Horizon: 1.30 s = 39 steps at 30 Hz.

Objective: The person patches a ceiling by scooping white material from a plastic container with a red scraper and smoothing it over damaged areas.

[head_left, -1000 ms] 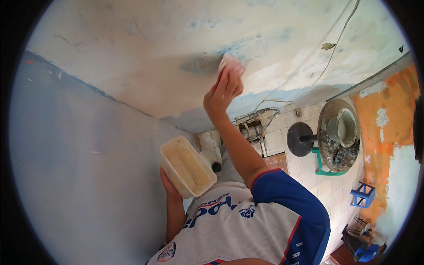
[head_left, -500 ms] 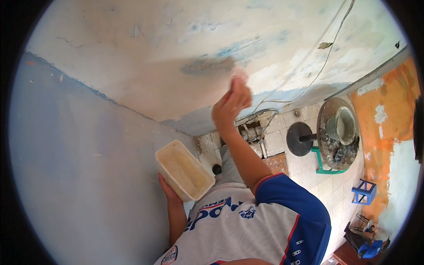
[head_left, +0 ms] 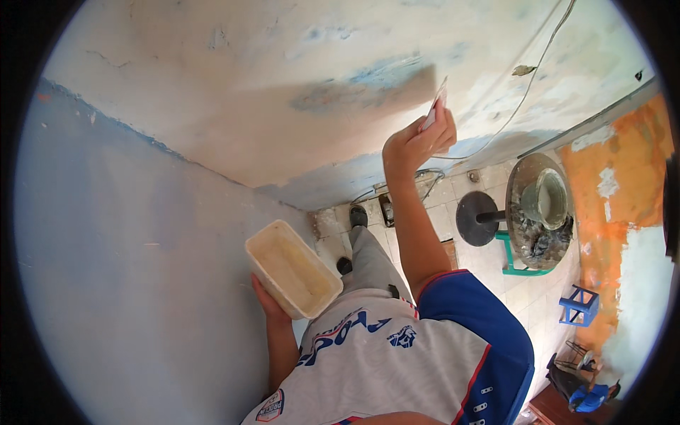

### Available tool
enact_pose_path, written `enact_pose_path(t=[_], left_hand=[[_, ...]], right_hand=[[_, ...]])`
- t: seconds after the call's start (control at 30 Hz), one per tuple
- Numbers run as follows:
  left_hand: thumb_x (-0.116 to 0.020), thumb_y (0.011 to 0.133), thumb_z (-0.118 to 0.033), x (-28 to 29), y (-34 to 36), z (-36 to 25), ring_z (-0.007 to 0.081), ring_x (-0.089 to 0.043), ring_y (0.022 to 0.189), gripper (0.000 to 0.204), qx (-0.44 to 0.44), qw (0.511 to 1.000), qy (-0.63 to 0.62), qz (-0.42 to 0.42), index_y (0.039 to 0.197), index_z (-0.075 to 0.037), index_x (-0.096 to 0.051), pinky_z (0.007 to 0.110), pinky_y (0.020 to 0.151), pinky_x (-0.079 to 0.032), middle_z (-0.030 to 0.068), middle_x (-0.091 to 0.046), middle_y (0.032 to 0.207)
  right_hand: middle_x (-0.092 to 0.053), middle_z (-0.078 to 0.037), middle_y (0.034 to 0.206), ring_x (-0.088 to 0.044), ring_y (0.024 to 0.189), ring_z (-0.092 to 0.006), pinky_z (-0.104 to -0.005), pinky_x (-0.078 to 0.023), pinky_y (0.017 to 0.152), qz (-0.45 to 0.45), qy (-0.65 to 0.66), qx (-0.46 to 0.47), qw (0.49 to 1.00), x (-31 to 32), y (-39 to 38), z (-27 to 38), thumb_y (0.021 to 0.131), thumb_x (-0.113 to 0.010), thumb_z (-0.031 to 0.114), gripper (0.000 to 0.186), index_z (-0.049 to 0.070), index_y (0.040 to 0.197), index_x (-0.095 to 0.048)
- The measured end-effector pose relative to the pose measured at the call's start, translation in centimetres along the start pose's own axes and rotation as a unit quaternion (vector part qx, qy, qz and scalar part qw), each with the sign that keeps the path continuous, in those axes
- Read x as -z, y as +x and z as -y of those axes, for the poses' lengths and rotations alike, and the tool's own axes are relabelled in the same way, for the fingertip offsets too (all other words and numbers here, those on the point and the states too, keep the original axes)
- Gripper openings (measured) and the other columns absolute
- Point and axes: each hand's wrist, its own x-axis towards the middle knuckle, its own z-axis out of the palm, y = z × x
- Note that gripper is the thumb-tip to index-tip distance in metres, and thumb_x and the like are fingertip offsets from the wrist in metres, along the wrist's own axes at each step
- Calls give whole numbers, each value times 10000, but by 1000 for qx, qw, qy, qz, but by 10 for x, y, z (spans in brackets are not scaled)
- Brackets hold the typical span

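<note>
My left hand (head_left: 270, 301) grips the side of a white rectangular plastic tub (head_left: 294, 269), which tilts beside my body, its inside coated with a pale cream residue. Raised in front of the wall, my right hand (head_left: 421, 142) is closed around a thin, pale flat blade that looks like a putty scraper (head_left: 437, 106); its edge points up and its handle is hidden by my fingers. A patchy cream wall (head_left: 212, 134) with bluish worn spots lies behind that hand. Whether the blade touches the wall, I cannot tell.
A grey-blue wall (head_left: 127, 262) stands close on the left. On the right is a round pedestal table (head_left: 520, 244) bearing a bucket (head_left: 547, 198). Near it are a green stool (head_left: 510, 262) and a blue stool (head_left: 579, 306). A cable (head_left: 528, 92) hangs along the wall. Another person (head_left: 591, 397) is at lower right.
My right hand with the scraper has moved right along the wall, and the blade now shows clearly. The tub in my left hand has barely shifted. My shoe has come into view.
</note>
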Motion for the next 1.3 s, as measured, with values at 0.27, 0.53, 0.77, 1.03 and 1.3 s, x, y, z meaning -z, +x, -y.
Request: enact_pose_path(t=[0.27, 0.53, 0.77, 1.03, 1.3], left_hand=[[-343, 1067, -643, -5, -8, 1, 291, -530, 1375, 734, -4, 1000, -2, -7, 1565, -110, -417, 428, 1141, -446, 93, -512, 1548], [-338, 1074, -627, -3, -20, -4, 297, -533, 1375, 712, 7, 1000, -14, -15, 1562, -115, -420, 436, 1146, -444, 99, -507, 1552], [-330, 1080, -618, 6, -34, -7, 293, -526, 1381, 696, -14, 1000, -17, -18, 1563, -125, -419, 434, 1145, -441, 91, -504, 1553], [-329, 1078, -625, 0, -27, -9, 289, -521, 1388, 699, -16, 1000, -7, -19, 1570, -135, -409, 433, 1146, -441, 83, -503, 1556], [-333, 1075, -627, -13, -5, -5, 294, -524, 1385, 704, 5, 1000, -12, -19, 1570, -132, -408, 439, 1140, -450, 91, -504, 1554]], right_hand=[[-612, -193, 1250, -524, 1170, -389, -509, -327, 1050, 119, 66, 43, 990, 17, -87, 26, 944, -521, -25, 409, -28, 1348, -580], [-501, -220, 1522, -416, 1427, -443, -575, -304, 1087, 128, 31, 38, 991, -10, -92, -4, 887, -580, -7, 550, 23, 1435, -539], [-599, -190, 1279, -530, 1116, -397, -518, -347, 1028, 34, 28, -22, 999, 22, -37, 4, 997, -519, -6, 394, -30, 1388, -556], [-592, -201, 1301, -527, 1199, -382, -547, -350, 1050, 203, 125, 35, 971, 30, -123, 23, 891, -573, -39, 494, 29, 1379, -588], [-628, -190, 1140, -555, 1047, -375, -499, -422, 934, 42, 21, 42, 998, -22, -3, -55, 1000, -552, 48, 313, -41, 1297, -593]])
